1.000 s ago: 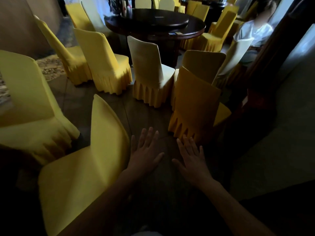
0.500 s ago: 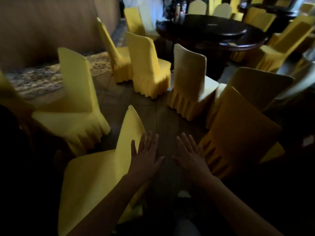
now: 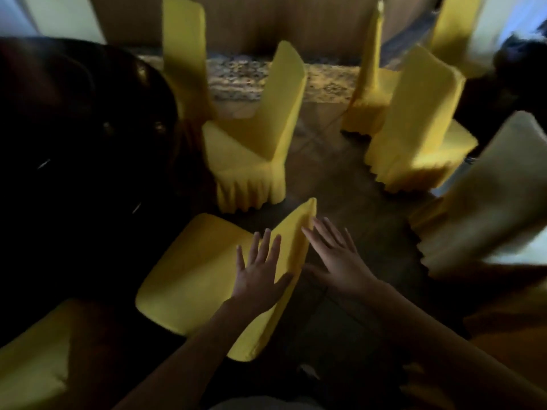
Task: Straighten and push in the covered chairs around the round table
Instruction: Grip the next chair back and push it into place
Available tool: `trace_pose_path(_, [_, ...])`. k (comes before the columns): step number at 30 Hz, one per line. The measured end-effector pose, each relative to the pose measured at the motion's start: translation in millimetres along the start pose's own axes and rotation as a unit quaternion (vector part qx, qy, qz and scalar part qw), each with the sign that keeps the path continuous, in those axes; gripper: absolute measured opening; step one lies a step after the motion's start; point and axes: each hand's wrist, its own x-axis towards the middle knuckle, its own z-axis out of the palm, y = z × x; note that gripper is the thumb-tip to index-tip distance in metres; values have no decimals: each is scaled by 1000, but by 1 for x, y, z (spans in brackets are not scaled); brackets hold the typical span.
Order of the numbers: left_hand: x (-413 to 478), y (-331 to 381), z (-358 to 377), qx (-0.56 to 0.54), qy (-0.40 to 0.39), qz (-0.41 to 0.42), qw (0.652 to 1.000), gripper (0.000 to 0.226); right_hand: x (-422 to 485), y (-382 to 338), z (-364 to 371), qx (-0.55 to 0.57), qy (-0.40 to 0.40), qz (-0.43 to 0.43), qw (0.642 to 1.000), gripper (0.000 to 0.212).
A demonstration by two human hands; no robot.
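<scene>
While both hands are spread flat with fingers extended, nothing is gripped by either. The left hand [image 3: 260,276] is laid, as far as can be judged, against the seat-side face of the backrest of the nearest covered chair [image 3: 201,279], and the right hand [image 3: 337,261] is held just beside the backrest's outer face, near its top corner; whether it touches the cover cannot be told. The backrest's top edge is thus bracketed by the two hands, and it runs away from the viewer, slightly rightward. The chair's seat lies to the left of the hands, towards the dark round surface [image 3: 74,137] at the left of the view, so a leftward push is judged to be what the next move calls for. The left hand is the nearer to the seat; the right is the better placed for pushing.

Further off, a second covered chair [image 3: 257,155] is seen facing the same dark surface, and a third [image 3: 414,125] stands to the right, turned away from it. A patterned carpet [image 3: 242,75] is visible beyond. No brand, label or writing can be read.
</scene>
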Motion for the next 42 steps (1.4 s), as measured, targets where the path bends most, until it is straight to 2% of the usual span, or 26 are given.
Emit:
trace_pose_path(7, [-26, -6, 29, -62, -28, -134, 989, 76, 46, 19, 8, -51, -100, -198, 974, 69])
trace_pose_path(12, [-60, 6, 47, -128, -106, -201, 966, 74, 71, 28, 12, -95, -130, -264, 951, 75])
trace_pose_path(14, [-66, 10, 48, -175, -83, -236, 952, 70, 76, 28, 12, -107, -122, -267, 950, 72])
trace_pose_path(16, [-70, 15, 45, -188, -27, -250, 949, 70, 78, 28, 14, -118, -109, -272, 949, 70])
trace_pose_path(19, [-73, 17, 49, -152, 96, -211, 961, 65, 77, 26, 15, -139, -100, -279, 945, 68])
trace_pose_path(21, [-74, 14, 50, -142, 150, -173, 963, 56, 78, 26, 14, -140, -99, -285, 943, 66])
trace_pose_path(26, [-72, -2, 44, -149, 162, -165, 961, 53, 95, 16, 15, -140, -115, -286, 941, 68])
trace_pose_path(35, [-60, -69, 20, -129, 195, -248, 940, 59, 154, -34, 27, -99, -112, -296, 943, 70])
trace_pose_path(39, [-50, -92, 15, -111, 185, -254, 943, 61, 182, -49, 29, -101, -119, -305, 939, 68])
trace_pose_path(42, [-44, -106, 15, -101, 193, -242, 945, 54, 200, -55, 30, -102, -120, -315, 936, 69])
